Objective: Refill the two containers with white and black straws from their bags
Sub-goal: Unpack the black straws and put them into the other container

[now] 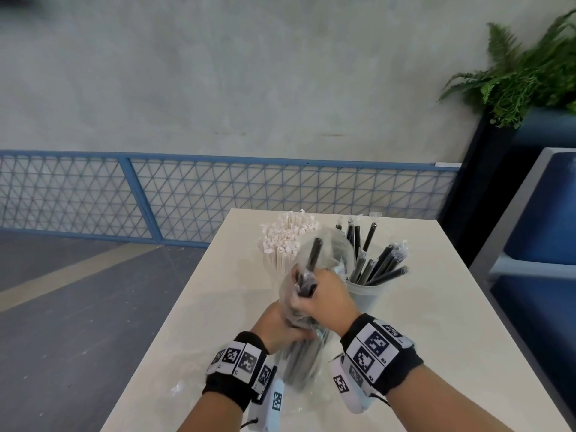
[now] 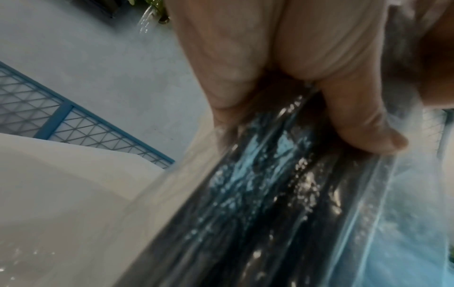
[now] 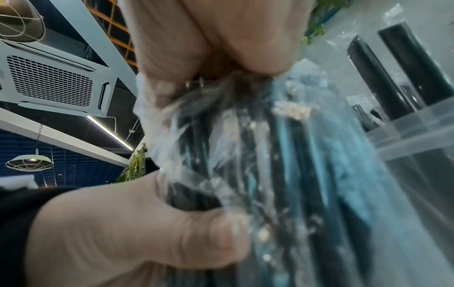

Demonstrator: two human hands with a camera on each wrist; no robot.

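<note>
Pale surface [image 1: 218, 307] before a grey wall and blue mesh railing. Item: clear plastic bag [image 1: 300, 363] of black straws, at 6 o'clock of the two containers, standing tilted between both hands. Left hand [image 1: 277, 325] grips the bag's middle, fingers [image 2: 356, 124] curled round the film. Right hand [image 1: 324, 299] closes on a bunch of black straws [image 1: 313, 257] poking from the bag's mouth. Right-hand cup [image 1: 367, 291], at 1 o'clock of the bag, holds some black straws; left-hand cup, mostly hidden behind the bag, is crowded with white straws [image 1: 286, 238].

Handling, by judgement: light; film soft, slick, crinkly; straws stiff but crushable, each sleeved and apt to slide. Best hold: bunch gripped mid-length, bag steadied low.
</note>
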